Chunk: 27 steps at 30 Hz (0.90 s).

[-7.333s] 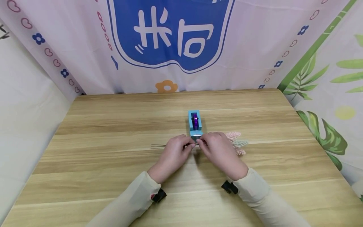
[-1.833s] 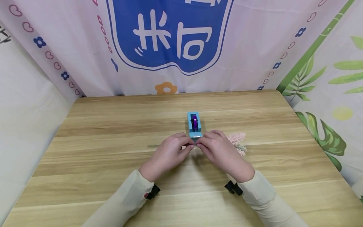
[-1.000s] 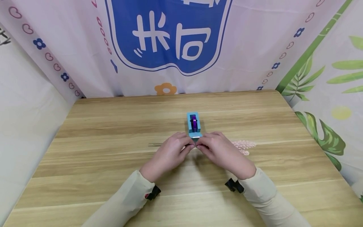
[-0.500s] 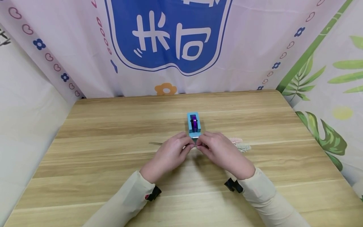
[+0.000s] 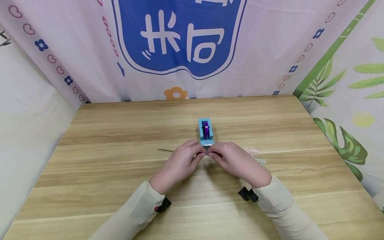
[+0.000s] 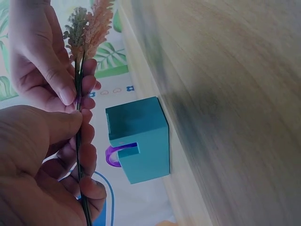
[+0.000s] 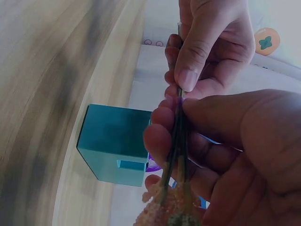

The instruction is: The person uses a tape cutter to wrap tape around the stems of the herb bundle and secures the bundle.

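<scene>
A small bunch of artificial flowers (image 6: 99, 23) with pink and pale green heads lies across both hands, its thin dark stems (image 7: 178, 129) running between them. With thumb and fingers my left hand (image 5: 181, 160) pinches the stems, whose bare ends point left in the head view. Close beside it, my right hand (image 5: 237, 161) pinches the same stems nearer the flower heads. A bit of purple tape (image 7: 179, 100) shows on the stems where the fingertips almost meet. Just beyond the hands stands a blue tape dispenser (image 5: 205, 129) with a purple roll in it.
The wooden table (image 5: 120, 133) stretches out on all sides. Behind it hangs a printed cloth (image 5: 255, 50), with a leaf-patterned cloth (image 5: 345, 140) at the right. A black wrist camera (image 5: 248, 194) sits under the right cuff.
The flower heads have shifted and turned at the right, showing different pink and green heads over time. Both hands keep nearly the same place, and the dispenser stays put.
</scene>
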Tool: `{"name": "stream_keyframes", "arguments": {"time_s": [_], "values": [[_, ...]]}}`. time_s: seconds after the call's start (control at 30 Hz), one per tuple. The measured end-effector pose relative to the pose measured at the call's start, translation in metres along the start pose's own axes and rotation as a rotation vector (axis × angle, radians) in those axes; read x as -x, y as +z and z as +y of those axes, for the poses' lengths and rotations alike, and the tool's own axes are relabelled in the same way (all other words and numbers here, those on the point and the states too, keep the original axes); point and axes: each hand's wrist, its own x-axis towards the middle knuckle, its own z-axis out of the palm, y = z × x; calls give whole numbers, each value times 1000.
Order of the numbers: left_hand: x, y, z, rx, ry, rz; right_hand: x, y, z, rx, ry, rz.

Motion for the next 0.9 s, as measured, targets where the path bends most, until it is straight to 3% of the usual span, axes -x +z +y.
{"name": "stream_keyframes", "arguments": {"time_s": [0.23, 0.37, 0.6, 0.9], "values": [[1, 1, 1, -3, 13, 29, 0, 0, 1, 79, -31, -1], [2, 2, 1, 20, -11, 24, 1, 1, 1, 154, -29, 17], [0, 1, 2, 57, -84, -34, 1, 2, -2, 232, -16, 33], [-1, 0, 3, 70, -115, -89, 2, 2, -4, 238, -27, 52]]}}
